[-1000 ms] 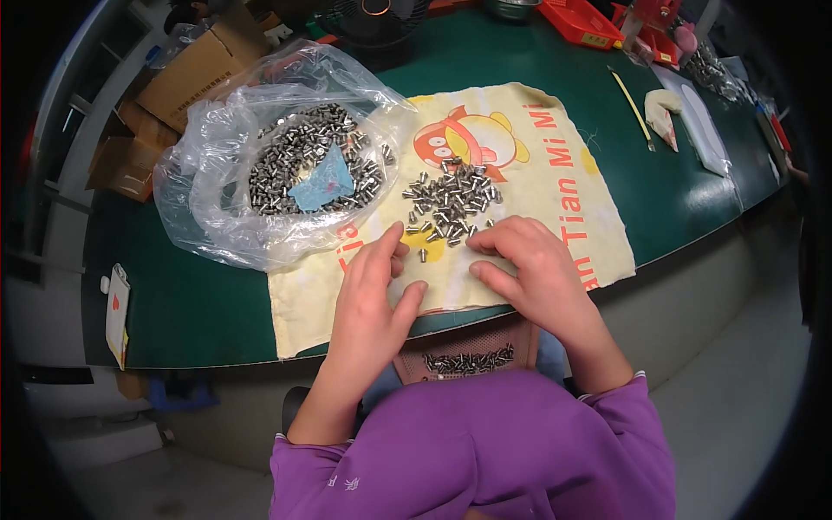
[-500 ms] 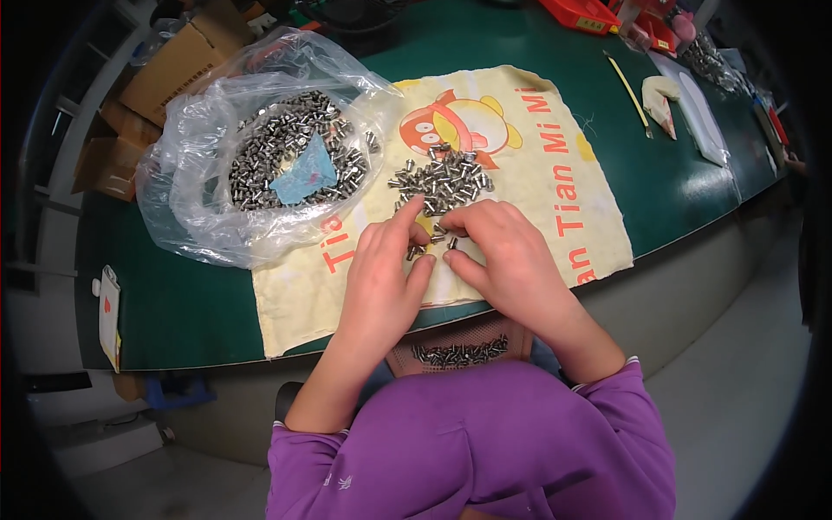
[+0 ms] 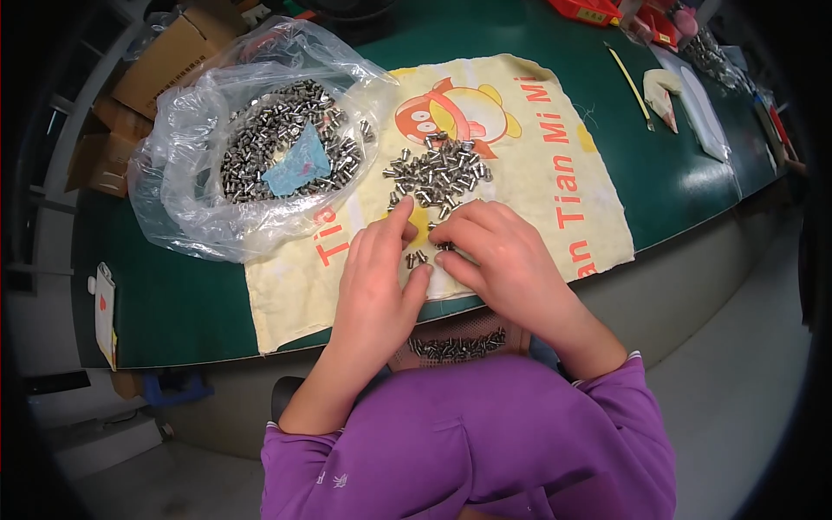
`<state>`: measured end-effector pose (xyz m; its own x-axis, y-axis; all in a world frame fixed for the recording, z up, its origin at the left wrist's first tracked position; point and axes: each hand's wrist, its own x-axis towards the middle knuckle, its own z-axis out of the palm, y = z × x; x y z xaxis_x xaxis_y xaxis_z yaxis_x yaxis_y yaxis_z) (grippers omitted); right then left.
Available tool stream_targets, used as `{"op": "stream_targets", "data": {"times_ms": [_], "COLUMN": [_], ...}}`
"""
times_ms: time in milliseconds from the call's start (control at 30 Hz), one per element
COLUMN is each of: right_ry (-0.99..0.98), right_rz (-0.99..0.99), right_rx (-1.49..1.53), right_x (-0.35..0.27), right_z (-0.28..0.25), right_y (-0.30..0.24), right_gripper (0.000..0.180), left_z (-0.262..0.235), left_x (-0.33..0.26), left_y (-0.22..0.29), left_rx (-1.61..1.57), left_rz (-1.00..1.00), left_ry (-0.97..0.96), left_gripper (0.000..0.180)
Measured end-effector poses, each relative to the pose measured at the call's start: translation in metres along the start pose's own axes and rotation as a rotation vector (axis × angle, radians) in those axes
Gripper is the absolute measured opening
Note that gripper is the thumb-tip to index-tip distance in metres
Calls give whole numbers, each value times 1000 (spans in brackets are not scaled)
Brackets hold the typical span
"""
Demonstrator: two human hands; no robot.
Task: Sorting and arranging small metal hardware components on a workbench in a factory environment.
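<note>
A pile of small metal screws [image 3: 438, 172] lies on a yellow printed cloth [image 3: 555, 199] spread over the green table. My left hand [image 3: 377, 277] and my right hand [image 3: 498, 251] rest side by side on the cloth just below the pile, fingertips meeting around a few loose screws [image 3: 417, 257]. Whether either hand pinches a screw is hidden by the fingers. A tray with a row of screws [image 3: 457, 345] sits on my lap under the table edge.
A clear plastic bag [image 3: 186, 173] holding many more screws and a blue slip lies left of the cloth. Cardboard boxes [image 3: 160, 65] stand at the far left. A white tool [image 3: 663, 91], a yellow stick and red bins lie at the far right.
Both hands have slid up the cloth and drawn together near the screw pile. The view has shifted a little.
</note>
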<state>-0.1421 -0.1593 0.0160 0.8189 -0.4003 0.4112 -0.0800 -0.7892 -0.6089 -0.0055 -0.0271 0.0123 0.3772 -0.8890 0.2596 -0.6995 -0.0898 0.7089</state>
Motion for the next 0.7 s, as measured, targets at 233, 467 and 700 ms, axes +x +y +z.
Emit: {"op": "stream_targets", "data": {"times_ms": [233, 467, 700], "right_ry": [-70, -45, -90], "right_rz": [-42, -32, 42], "right_rx": [64, 149, 21], "right_x": [-3, -8, -12], "right_z": [-1, -1, -10], "right_y": [-1, -4, -5], "right_gripper": [15, 19, 20], "left_z": [-3, -8, -10], "left_x": [-3, -7, -8], "left_y": [-2, 2, -8], "left_rx": [-86, -116, -76], "left_rz": [-46, -47, -28], "left_ry": [-42, -37, -40], "left_gripper": [70, 69, 63]}}
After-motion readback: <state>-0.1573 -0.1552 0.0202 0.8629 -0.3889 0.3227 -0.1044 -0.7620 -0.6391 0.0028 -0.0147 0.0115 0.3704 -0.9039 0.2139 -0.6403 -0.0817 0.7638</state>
